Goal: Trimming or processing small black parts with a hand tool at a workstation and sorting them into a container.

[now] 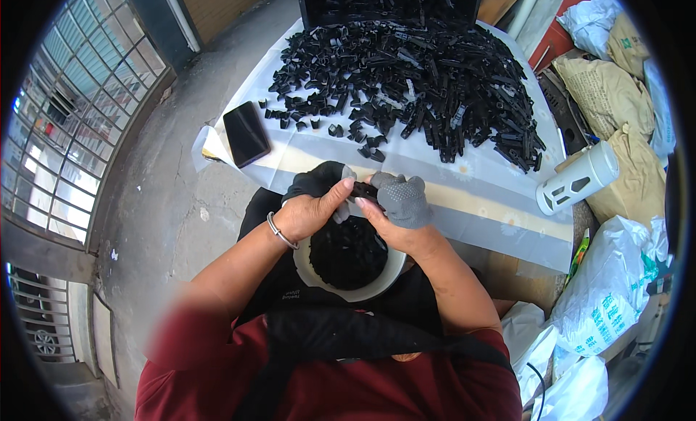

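Both my hands meet over my lap, just off the near edge of the table. My left hand [317, 203], in a partly fingerless dark grey glove, pinches one end of a small black plastic part [365, 192]. My right hand [399, 203], gloved in grey with light dots, grips the other end with thumb and fingers. Right below them a pale round bowl [395, 271] sits on my lap, filled with black pieces [348, 251]. A large heap of loose black plastic parts [406, 73] spreads across the table; their exact kind cannot be made out.
A white sheet [406, 156] covers the table. On its left lies a dark phone [246, 134]; at its right edge a white cylindrical bottle [578, 177] lies tilted. A black bin [388, 4] stands behind the heap. Sacks [605, 95] and plastic bags [605, 283] crowd the right side.
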Motion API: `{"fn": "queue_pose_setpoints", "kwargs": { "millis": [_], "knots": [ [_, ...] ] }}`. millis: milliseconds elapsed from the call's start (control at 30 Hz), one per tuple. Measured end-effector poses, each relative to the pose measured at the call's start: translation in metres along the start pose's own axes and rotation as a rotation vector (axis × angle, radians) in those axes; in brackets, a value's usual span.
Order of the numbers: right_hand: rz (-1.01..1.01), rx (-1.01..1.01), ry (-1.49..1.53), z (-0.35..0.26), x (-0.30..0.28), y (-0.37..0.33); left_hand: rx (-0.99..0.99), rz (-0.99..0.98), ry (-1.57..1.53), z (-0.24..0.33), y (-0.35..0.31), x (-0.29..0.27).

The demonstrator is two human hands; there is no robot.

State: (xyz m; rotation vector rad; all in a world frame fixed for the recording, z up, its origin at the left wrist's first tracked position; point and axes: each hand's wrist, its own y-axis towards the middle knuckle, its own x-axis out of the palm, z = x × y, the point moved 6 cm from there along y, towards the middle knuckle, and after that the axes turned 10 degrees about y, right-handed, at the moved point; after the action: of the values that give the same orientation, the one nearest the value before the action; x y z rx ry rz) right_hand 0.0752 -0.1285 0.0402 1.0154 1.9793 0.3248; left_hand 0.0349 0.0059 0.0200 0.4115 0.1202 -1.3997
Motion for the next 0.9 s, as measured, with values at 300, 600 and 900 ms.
{"fn": "queue_pose_setpoints", "kwargs": {
  "millis": [300, 600, 900],
  "knots": [
    [-0.045, -0.023, 0.039, -0.004, -0.016, -0.001, -0.359, -0.013, -0.055, -0.02, -0.008, 0.003],
    [-0.168, -0.047, -0.284, -0.016, -0.01, -0.003, -0.16, -0.056, 0.232, 0.001, -0.001, 0.01],
    [-0.252, 0.044, -0.091, -0.002, 0.001, -0.001, 0.09, -0.324, 0.886, 0.011, -0.001, 0.007]
  ]
}}
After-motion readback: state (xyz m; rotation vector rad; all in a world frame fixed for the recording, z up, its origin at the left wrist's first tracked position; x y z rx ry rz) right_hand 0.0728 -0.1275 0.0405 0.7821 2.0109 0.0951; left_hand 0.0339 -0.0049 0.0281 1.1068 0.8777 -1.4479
